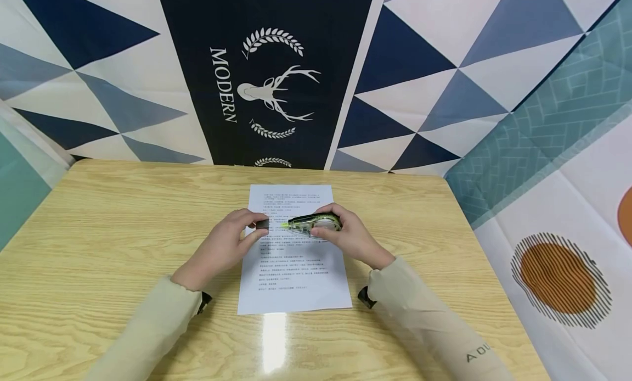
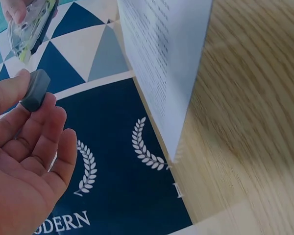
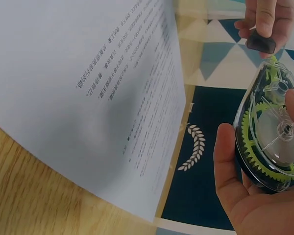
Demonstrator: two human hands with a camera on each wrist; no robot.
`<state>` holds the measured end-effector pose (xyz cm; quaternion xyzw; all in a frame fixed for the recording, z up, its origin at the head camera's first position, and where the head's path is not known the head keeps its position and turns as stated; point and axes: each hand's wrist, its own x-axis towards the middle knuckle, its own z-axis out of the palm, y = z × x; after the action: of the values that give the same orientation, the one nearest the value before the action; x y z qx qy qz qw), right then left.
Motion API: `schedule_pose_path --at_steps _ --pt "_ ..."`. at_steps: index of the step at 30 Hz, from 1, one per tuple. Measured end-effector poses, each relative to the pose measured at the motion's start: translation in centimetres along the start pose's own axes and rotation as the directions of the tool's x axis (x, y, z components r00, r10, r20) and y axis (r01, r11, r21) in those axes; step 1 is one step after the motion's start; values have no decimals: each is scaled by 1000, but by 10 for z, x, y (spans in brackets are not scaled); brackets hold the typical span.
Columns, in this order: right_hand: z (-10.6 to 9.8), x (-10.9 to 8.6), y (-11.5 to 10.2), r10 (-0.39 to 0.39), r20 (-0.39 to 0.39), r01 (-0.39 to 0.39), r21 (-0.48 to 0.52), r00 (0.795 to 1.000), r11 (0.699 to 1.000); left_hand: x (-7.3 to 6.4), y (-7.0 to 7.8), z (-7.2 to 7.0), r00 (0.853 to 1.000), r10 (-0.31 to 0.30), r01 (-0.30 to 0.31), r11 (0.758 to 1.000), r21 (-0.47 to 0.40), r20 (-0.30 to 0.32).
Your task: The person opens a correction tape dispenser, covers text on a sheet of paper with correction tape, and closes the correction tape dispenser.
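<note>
The wooden table (image 1: 123, 233) has its far edge at 12 o'clock, a slanted side at 10 o'clock and another at 3 o'clock; its near edge is out of view. A white paper (image 1: 296, 268) with rows of print lies on it, its top just inside the far edge. Wood spreads wide at 9 o'clock and 3 o'clock of the paper, so there is room for the arms on both sides. Over the paper, the left hand (image 1: 222, 250) comes in from 8 o'clock, thumb and finger pinching a small dark cap (image 1: 263, 224). The right hand (image 1: 356, 240) comes in from 4 o'clock, thumb and fingers clamped on a see-through correction tape (image 1: 315, 225) with green wheels. Its bright tip (image 1: 285, 225) points to 9 o'clock, at the cap, with a small gap between them. The hands, cap and tape hide some of the print. At 12 o'clock, past the far edge, a cloth (image 1: 197, 18) stands up like a wall, with triangles and a white deer (image 1: 255, 91). Another cloth (image 1: 533, 205) with an orange spot (image 1: 558, 276) is at 3 o'clock. A shiny patch (image 1: 274, 342) glows at 6 o'clock, below the paper.
</note>
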<state>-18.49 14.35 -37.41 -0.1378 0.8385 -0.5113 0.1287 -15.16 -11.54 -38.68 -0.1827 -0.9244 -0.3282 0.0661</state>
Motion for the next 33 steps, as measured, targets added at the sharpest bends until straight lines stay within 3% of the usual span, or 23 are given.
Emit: schedule_pose_path --at_steps 13,23,33 --pt "-8 -2 4 36 -11 -36 -6 999 999 -8 -21 -8 999 -44 43 999 24 32" --pt "-11 -4 8 73 -11 -73 9 997 997 -29 -49 -22 994 -95 92 995 42 48" --pt "-16 -10 13 95 -19 -95 -10 995 995 -49 -73 -37 979 -176 173 984 43 102"
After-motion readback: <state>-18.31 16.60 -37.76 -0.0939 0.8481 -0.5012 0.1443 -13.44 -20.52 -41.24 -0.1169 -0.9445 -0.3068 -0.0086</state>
